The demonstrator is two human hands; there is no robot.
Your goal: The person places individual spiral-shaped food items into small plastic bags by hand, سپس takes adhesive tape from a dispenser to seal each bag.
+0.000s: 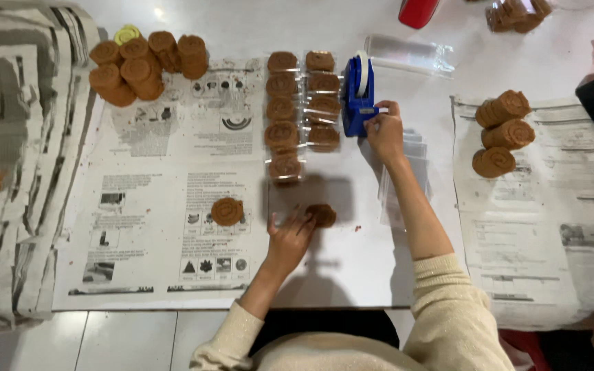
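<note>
We reach both arms forward in cream knitted sleeves pushed up to the forearms. Our left hand [290,233] lies low and near us, well short of the blue tape dispenser [359,93], fingers spread and pressing down. Our right arm stretches further, its hand [383,127] curled at the dispenser's right side, fingertips pinched together against it.

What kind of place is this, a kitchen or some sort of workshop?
Probably a small home food-packing table: round brown spiral-patterned cakes stacked on spread newspaper, rows already sealed in clear plastic bags, and the right hand at a blue tape dispenser.
</note>
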